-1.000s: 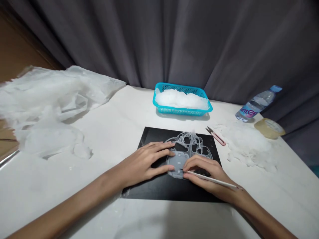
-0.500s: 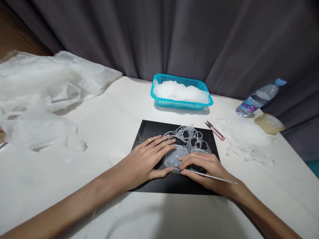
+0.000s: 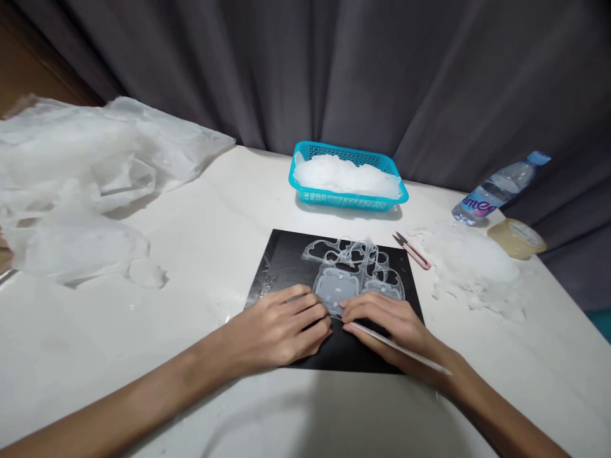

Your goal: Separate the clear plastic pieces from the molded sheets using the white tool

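A translucent moulded piece with looping strips lies on a black mat in the middle of the white table. My left hand rests at its near left edge, fingers curled and pressing the piece's rim. My right hand is closed on a thin white stick, whose tip meets the piece's near edge beside the left fingertips.
A teal basket of white translucent scraps stands behind the mat. Pink snips, a heap of scraps, a water bottle and a tape roll are at the right. Crumpled plastic sheets cover the left.
Both hands have drawn back toward me to the piece's near edge. More of the piece now shows, and its left loops lie spread on the mat.
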A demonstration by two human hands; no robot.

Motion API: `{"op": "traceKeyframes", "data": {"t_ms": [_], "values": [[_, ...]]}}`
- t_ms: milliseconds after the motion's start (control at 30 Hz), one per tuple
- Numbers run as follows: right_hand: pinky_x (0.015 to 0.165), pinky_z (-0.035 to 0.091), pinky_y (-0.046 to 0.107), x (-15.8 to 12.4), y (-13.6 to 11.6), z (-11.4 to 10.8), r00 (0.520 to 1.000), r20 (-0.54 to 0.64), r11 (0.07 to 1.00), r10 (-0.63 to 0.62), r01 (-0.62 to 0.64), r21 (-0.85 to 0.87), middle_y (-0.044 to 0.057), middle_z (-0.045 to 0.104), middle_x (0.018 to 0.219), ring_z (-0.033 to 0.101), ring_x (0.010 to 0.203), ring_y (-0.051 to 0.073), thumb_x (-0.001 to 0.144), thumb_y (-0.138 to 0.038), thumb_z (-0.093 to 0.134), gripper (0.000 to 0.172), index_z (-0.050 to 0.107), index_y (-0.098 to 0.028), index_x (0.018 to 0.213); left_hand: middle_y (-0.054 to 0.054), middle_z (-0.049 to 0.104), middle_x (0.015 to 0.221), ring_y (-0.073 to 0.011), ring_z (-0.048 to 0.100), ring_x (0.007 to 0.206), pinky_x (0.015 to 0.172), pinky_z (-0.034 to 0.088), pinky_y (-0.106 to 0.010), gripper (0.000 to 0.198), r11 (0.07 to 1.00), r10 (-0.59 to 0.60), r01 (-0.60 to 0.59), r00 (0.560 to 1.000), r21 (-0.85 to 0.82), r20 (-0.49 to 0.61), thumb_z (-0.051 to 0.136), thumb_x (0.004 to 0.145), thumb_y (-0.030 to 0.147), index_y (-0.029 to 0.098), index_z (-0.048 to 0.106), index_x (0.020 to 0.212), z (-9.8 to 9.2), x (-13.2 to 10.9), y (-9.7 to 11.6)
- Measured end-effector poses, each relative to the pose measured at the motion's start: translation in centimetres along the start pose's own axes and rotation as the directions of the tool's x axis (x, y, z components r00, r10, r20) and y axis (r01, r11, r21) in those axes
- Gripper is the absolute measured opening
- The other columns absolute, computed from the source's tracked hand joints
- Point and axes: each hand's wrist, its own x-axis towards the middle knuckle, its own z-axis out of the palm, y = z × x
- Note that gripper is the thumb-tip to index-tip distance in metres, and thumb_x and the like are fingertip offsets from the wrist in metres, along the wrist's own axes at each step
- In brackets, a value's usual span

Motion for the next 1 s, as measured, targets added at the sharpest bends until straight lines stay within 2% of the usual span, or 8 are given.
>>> {"op": "traceKeyframes", "data": {"t_ms": [100,233,367,467,633,733,900,1000], "values": [[0.094,0.056,0.031,-0.1,0.2,0.2,1.000,-0.002,1.000,-0.004,0.004,0.002,0.006,0.075,0.104,0.071,0.105,0.018,0.102,-0.016,0.057,0.010,0.065,-0.019,0.109,-0.009,0.077,0.099,-0.0281,0.072,0.097,0.099,0.053,-0.045,0.016,0.999,0.008,-0.010,0.999,-0.051,-0.038,0.062,0.098,0.030,0.028,0.077,0.099,-0.4,0.0,0.0],[0.093,0.056,0.031,-0.1,0.3,0.3,1.000,-0.002,1.000,-0.013,0.013,-0.023,0.006,0.075,0.104,0.071,0.103,0.018,0.102,-0.017,0.057,0.011,0.064,-0.020,0.110,-0.009,0.078,0.101,-0.0259,0.072,0.094,0.091,0.055,-0.040,0.017,0.936,0.179,-0.178,0.984,0.305,0.025,0.058,0.100,0.024,0.026,0.075,0.103,-0.4,0.1,-0.4],[0.092,0.056,0.030,-0.1,0.5,0.4,1.000,-0.014,0.999,-0.020,0.019,-0.041,0.006,0.075,0.104,0.071,0.103,0.018,0.102,-0.018,0.059,0.010,0.065,-0.019,0.110,-0.008,0.078,0.100,-0.0215,0.071,0.087,0.083,0.055,-0.036,0.012,0.746,0.435,-0.334,0.899,0.576,-0.042,0.065,0.095,0.016,0.019,0.072,0.104,-0.3,0.1,-0.6],[0.091,0.056,0.029,-0.1,0.5,0.4,1.000,-0.007,0.998,-0.020,0.019,-0.060,0.006,0.075,0.104,0.071,0.102,0.017,0.101,-0.018,0.060,0.009,0.065,-0.019,0.109,-0.007,0.078,0.096,-0.0202,0.071,0.084,0.080,0.055,-0.035,0.007,0.698,0.502,-0.365,0.863,0.616,-0.058,0.069,0.093,0.015,0.014,0.072,0.099,-0.3,0.2,-0.5],[0.090,0.056,0.028,0.2,0.2,0.3,0.999,-0.008,0.993,-0.032,0.031,-0.113,0.006,0.076,0.104,0.072,0.100,0.018,0.103,-0.019,0.057,0.010,0.064,-0.019,0.109,-0.006,0.079,0.098,-0.0203,0.070,0.085,0.083,0.053,-0.034,0.010,0.703,0.489,-0.338,0.868,0.625,-0.081,0.068,0.093,0.016,0.014,0.073,0.101,0.1,0.3,0.0],[0.087,0.056,0.027,0.3,0.1,0.4,1.000,-0.006,0.990,-0.026,0.025,-0.140,0.005,0.075,0.100,0.072,0.095,0.017,0.104,-0.020,0.056,0.009,0.064,-0.019,0.107,-0.006,0.078,0.096,-0.0210,0.068,0.084,0.084,0.052,-0.035,0.011,0.751,0.452,-0.311,0.885,0.582,-0.110,0.065,0.093,0.013,0.014,0.073,0.100,0.3,0.3,0.3],[0.086,0.055,0.026,0.3,0.0,0.6,0.999,-0.024,0.984,-0.036,0.032,-0.176,0.004,0.075,0.099,0.071,0.093,0.016,0.103,-0.019,0.058,0.007,0.065,-0.018,0.106,-0.009,0.073,0.101,-0.0212,0.065,0.087,0.084,0.051,-0.036,0.015,0.903,0.259,-0.204,0.961,0.379,-0.099,0.061,0.091,0.012,0.016,0.074,0.098,-0.2,0.4,0.7],[0.084,0.055,0.026,0.3,0.0,0.9,0.998,-0.049,0.977,-0.044,0.033,-0.209,0.004,0.075,0.098,0.071,0.091,0.016,0.102,-0.018,0.059,0.007,0.066,-0.018,0.105,-0.011,0.069,0.112,-0.0240,0.063,0.096,0.090,0.050,-0.039,0.017,0.935,0.167,-0.133,0.983,0.328,-0.077,0.061,0.090,0.016,0.018,0.076,0.099,-0.7,0.4,0.9]]}}
